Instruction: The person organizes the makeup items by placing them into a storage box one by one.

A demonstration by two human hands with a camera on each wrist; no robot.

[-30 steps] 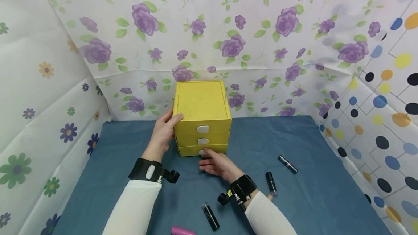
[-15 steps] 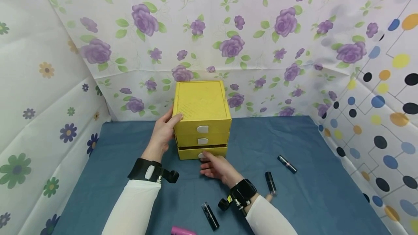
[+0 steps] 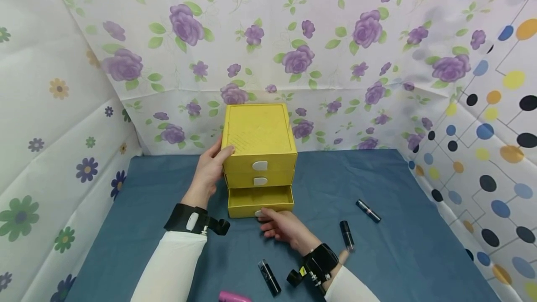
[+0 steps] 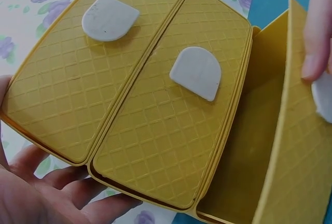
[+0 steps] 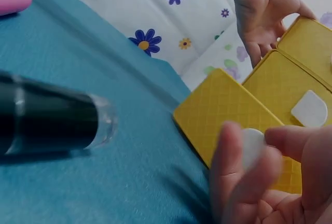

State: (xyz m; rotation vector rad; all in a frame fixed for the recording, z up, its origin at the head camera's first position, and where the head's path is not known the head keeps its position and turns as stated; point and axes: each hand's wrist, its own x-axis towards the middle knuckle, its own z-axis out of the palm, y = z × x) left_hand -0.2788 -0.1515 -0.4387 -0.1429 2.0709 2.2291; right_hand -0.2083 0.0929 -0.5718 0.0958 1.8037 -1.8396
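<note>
A yellow mini drawer cabinet (image 3: pixel 260 127) stands against the back cloth, with three stacked drawers and white tab handles. My left hand (image 3: pixel 209 167) holds its left side, the thumb over the top front edge and the fingers (image 4: pixel 111 208) along the side wall. At the bottom, the lowest drawer (image 3: pixel 241 212) is pulled out, and its visible interior holds nothing. My right hand (image 3: pixel 287 229) pinches that drawer's white handle (image 5: pixel 252 143) between thumb and fingers. Both upper drawers (image 4: pixel 161 125) sit closed in the left wrist view.
Dark lipstick-like tubes with clear ends lie on the blue cloth: one near the front (image 3: pixel 269 277), two at the right (image 3: pixel 347 236), (image 3: pixel 368 211). A pink object (image 3: pixel 234 297) is cut off by the front edge. Patterned cloths enclose the back and sides.
The bottom drawer has slid out toward me, from nearly flush to well extended. My right hand has moved back with its handle; my left hand has stayed on the cabinet.
</note>
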